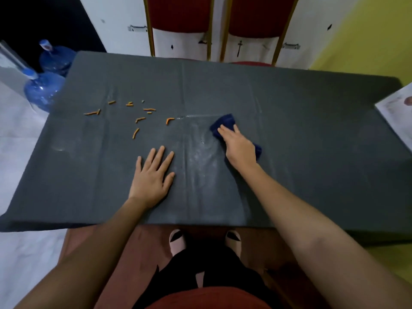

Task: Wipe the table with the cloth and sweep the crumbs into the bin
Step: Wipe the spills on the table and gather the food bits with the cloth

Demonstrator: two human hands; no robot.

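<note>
While the right hand [239,144] presses the dark blue folded cloth [224,126] on the grey covered bench [312,121], the thin orange crumbs [136,118] lie to its left, nearer the left hand [153,177], which rests flat and open.

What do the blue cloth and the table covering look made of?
Cloth: looks like soft, matte fabric, probably microfibre, bunched under the right hand. Table covering: thin dark grey sheet with fold creases, faint sheen; fabric or plastic, can't tell.

Bare forearms, black trousers, pale slippers.
</note>
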